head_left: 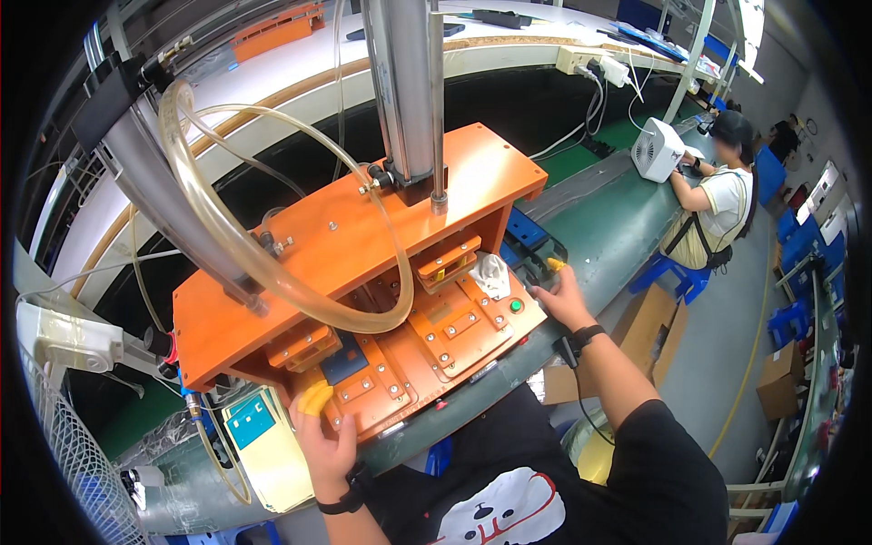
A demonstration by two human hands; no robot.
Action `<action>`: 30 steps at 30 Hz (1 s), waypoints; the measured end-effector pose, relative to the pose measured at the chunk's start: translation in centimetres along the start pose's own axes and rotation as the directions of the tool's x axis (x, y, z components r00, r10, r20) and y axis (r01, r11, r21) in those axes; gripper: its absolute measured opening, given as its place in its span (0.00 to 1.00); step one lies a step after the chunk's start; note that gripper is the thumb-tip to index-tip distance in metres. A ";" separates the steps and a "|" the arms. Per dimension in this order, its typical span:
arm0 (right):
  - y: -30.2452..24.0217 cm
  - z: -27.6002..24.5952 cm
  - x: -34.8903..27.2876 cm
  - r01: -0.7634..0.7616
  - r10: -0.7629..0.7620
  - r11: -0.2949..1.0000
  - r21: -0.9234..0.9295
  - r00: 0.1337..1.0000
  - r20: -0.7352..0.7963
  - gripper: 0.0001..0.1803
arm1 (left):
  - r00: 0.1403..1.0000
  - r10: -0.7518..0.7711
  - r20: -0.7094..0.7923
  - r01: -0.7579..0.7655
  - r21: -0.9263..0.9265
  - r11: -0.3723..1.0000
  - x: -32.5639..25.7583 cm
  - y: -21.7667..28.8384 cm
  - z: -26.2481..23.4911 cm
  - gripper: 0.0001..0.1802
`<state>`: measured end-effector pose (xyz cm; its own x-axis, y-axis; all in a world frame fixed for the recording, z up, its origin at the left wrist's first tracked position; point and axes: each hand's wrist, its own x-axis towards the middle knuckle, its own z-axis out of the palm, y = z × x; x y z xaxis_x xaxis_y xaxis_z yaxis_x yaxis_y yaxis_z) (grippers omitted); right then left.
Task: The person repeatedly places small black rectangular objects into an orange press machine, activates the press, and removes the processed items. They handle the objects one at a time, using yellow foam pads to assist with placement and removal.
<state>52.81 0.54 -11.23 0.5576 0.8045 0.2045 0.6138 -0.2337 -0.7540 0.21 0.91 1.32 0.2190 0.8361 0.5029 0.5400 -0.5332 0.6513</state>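
Smooth orange press fixture (363, 272) seated at near table (627, 227) edge. Left hand (325, 436) closed on soft yellow pad (315, 398) at front-left plate corner. Right hand (561, 295) curled at right edge; grasp cannot be told.

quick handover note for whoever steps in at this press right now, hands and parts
Left hand: at the front left of the orange press, fingers on a yellow piece beside the dark part in the left nest.
Right hand: at the right edge of the press base, near the green button, fingertip yellow.
Done: dark part sits in the left nest.
Left: the press head is up, not down on the part.
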 end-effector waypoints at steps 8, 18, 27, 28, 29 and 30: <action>1.5 1.3 1.3 0.097 -0.099 0.995 -0.019 0.976 -0.193 0.18 | 1.000 0.008 0.000 -0.008 0.014 1.000 0.0 -0.4 0.1 0.24; -0.1 1.4 0.9 0.064 -0.089 0.992 -0.111 0.969 -0.231 0.16 | 0.998 -0.030 0.058 0.027 0.043 0.999 -0.2 -0.4 -0.1 0.20; 1.5 1.0 1.7 0.134 -0.139 0.990 -0.048 0.982 -0.127 0.20 | 0.996 -0.086 0.023 0.087 -0.032 0.996 -0.2 -0.3 0.3 0.20; 1.3 0.9 1.8 0.126 -0.131 0.991 -0.053 0.985 -0.112 0.20 | 0.997 -0.079 0.025 0.080 -0.027 0.996 -0.1 -0.3 0.3 0.20; 1.1 0.9 1.8 0.117 -0.123 0.991 -0.058 0.988 -0.098 0.20 | 0.997 -0.072 0.027 0.073 -0.022 0.997 -0.1 -0.5 0.3 0.20; 0.9 0.8 1.8 0.120 -0.126 0.990 -0.069 0.988 -0.085 0.20 | 0.997 -0.066 0.030 0.066 -0.016 0.998 -0.1 -0.5 0.3 0.19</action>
<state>53.92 2.20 -12.09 0.5212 0.7783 0.3501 0.7134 -0.1722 -0.6793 0.15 1.13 0.72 0.2069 0.8728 0.4420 0.5400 -0.4786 0.6923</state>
